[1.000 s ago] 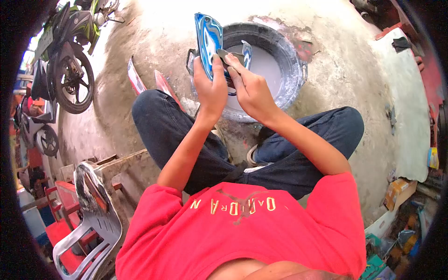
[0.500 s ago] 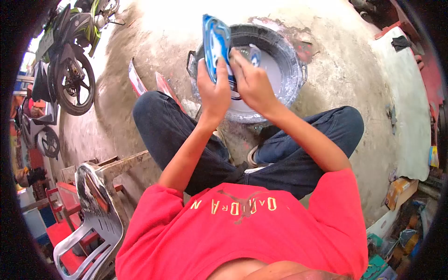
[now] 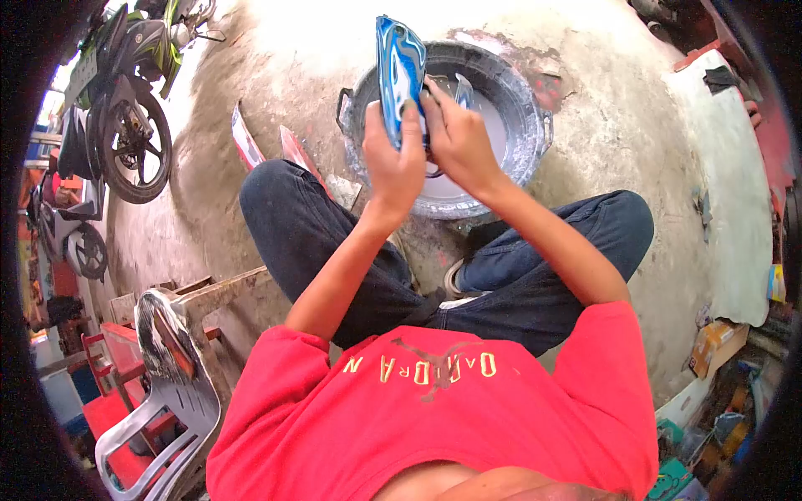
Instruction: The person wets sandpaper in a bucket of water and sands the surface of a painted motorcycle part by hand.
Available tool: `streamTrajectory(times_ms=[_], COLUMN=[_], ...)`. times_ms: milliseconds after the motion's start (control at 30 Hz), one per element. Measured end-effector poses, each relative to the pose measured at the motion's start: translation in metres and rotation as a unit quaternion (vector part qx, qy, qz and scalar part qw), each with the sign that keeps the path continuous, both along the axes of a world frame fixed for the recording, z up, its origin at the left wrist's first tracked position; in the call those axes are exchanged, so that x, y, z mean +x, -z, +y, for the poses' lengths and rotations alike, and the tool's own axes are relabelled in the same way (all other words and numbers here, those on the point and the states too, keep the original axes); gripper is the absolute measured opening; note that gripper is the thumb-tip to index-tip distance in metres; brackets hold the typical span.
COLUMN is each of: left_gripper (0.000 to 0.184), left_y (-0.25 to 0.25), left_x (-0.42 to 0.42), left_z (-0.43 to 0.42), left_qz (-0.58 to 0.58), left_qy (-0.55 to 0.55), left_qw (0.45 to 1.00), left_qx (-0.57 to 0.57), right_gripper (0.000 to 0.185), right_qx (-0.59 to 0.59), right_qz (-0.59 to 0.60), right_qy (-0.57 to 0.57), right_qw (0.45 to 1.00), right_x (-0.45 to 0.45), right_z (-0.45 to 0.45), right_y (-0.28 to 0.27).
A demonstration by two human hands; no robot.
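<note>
Head view: your left hand (image 3: 396, 163) pinches the curved, blue-and-white swirled panel (image 3: 402, 67) over the round, dark, white-smeared tub (image 3: 525, 125). Your right hand (image 3: 464, 146) curls beside its edge; its hold cannot be told.

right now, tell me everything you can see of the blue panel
The blue panel is long and slightly curved, swirled in blue, white and grey, and looks like shiny plastic. A dark spot shows near its far end. It points away from the person, overlapping the tub's left rim in view. The left hand grips its near end, thumb on the face; the right hand is at its right edge, hiding part.
</note>
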State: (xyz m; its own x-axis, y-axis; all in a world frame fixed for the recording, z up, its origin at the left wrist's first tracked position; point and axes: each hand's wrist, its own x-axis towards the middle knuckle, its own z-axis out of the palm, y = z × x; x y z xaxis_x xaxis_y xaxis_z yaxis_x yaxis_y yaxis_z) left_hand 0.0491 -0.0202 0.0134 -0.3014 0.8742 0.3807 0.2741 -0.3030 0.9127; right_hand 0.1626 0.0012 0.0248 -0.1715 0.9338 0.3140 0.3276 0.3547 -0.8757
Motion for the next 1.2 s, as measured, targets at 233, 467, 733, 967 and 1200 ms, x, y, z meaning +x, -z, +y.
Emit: streamTrajectory(times_ms=[233, 467, 733, 967, 1200], left_gripper=[0.023, 0.024, 0.025, 0.037, 0.04], left_y=[0.004, -0.008, -0.011, 0.0, 0.012], left_x=[0.0, -0.02, -0.027, -0.04, -0.05], left_z=[-0.001, 0.015, 0.016, 0.02, 0.026], left_qz=[0.013, -0.037, -0.253, -0.344, -0.354], left_qy=[-0.008, -0.034, 0.017, 0.045, 0.042], left_qw=[1.0, 0.999, 0.963, 0.931, 0.929], left_qx=[0.026, -0.018, -0.094, -0.116, -0.098], right_gripper=[0.038, 0.038, 0.026, 0.031, 0.028], right_qx=[-0.035, -0.024, -0.225, 0.177, 0.041], right_qz=[-0.002, 0.075, 0.409, -0.064, 0.01], right_qy=[-0.012, 0.033, 0.038, -0.027, -0.004], right_qw=[0.999, 0.996, 0.884, 0.982, 0.999], right_x=[0.002, 0.01, 0.058, 0.039, 0.036], right_z=[0.0, 0.001, 0.046, 0.014, 0.002], right_y=[-0.01, 0.001, -0.009, 0.027, 0.015])
